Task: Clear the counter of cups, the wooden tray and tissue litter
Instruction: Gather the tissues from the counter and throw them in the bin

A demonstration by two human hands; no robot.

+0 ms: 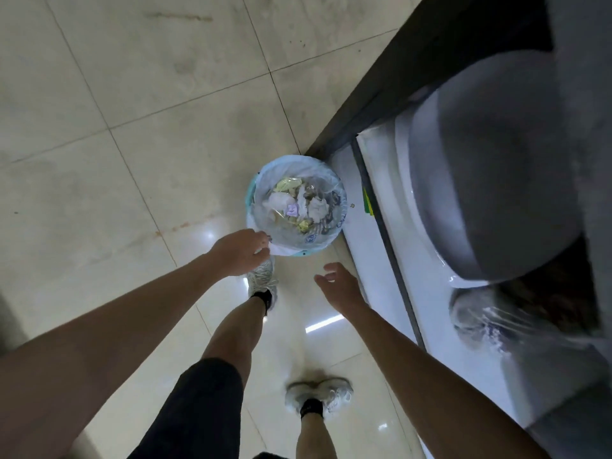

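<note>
Left hand (239, 251) is clenched on something white, apparently tissue (276, 250), at the near-left rim of the lined bin (265, 175). The bin opening lies just beyond, far-right of the fist. Right hand (337, 284) hangs released, empty, near the bin's right. Counter, cups and tray: out of view. Fingertips hidden.

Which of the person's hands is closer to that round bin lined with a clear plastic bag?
Left. The left hand is at the round bin lined with a clear plastic bag, fingers at its near rim. The right hand hangs open below it, apart.
</note>
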